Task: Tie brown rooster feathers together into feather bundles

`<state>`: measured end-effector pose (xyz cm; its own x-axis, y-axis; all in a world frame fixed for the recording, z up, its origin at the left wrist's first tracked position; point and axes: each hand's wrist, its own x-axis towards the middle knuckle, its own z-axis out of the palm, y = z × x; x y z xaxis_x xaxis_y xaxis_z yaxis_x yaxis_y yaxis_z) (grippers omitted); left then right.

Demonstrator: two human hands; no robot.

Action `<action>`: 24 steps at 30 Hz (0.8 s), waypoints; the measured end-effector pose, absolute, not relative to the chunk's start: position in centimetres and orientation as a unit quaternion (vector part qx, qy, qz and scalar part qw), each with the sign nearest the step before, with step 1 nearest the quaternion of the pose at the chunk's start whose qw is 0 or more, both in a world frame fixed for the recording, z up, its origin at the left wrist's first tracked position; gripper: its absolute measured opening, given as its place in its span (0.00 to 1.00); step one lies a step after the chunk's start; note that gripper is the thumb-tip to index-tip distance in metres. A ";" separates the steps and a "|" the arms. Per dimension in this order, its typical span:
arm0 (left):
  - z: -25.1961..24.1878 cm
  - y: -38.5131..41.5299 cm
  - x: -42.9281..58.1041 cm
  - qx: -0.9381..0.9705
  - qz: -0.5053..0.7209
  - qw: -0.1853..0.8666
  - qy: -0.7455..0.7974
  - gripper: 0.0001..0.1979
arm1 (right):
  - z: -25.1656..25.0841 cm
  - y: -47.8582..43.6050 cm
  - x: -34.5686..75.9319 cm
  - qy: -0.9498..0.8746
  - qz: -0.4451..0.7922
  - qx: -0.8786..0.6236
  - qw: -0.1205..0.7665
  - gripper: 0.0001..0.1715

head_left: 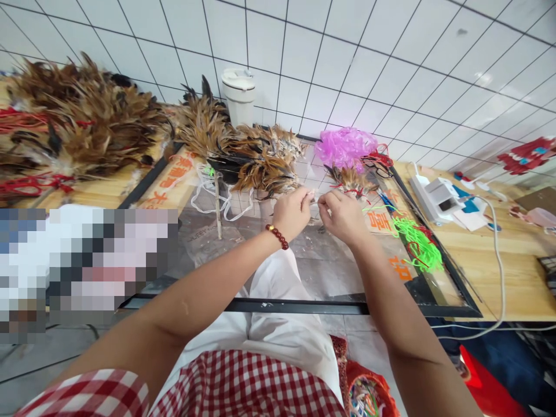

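My left hand (294, 212), with a beaded bracelet (278, 237) at the wrist, is closed in a pinch above the glass-topped table. Close beside it, my right hand (342, 216) is pinched too. Something small and whitish shows at the fingertips, too small to name. Just behind my left hand lie brown feather bunches (269, 171). Beyond my right hand is a smaller feather bunch (353, 180) with red string. Left of my hands, a thin stick (218, 205) lies among loops of white ribbon (238, 215).
A white lidded cup (238, 95) stands by the tiled wall. Pink plastic (345, 146) sits at the back, bright green cord (417, 246) at right, near a white charger (441, 197) with a cable. A large feather pile (95, 116) fills the left. A black frame edge (299, 306) runs in front.
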<state>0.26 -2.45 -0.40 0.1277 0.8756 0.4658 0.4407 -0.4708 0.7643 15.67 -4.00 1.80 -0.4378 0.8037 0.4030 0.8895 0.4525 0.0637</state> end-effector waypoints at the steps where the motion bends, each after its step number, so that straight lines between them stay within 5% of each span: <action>1: -0.5 -2.4 0.2 0.713 0.471 0.231 0.465 0.11 | 1.8 -4.0 15.6 -0.835 -0.134 -0.504 0.172 0.12; 14: -0.5 -2.3 -0.2 0.780 0.377 0.183 0.464 0.15 | 1.9 -4.1 15.4 -0.831 -0.175 -0.497 0.179 0.09; 19: -0.7 -2.1 -0.2 0.794 0.390 0.195 0.423 0.13 | 1.8 -4.1 15.2 -0.809 -0.056 -0.518 0.272 0.05; 24: -1.0 -1.2 0.4 0.692 0.457 0.382 0.407 0.14 | 1.8 -3.8 14.8 -0.728 0.156 -0.531 0.405 0.05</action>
<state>0.35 -1.23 -1.01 0.2506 0.9128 0.3225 0.2144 -0.3771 0.9010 14.84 -3.79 1.76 -0.1086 0.8991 0.4240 0.6462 0.3880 -0.6572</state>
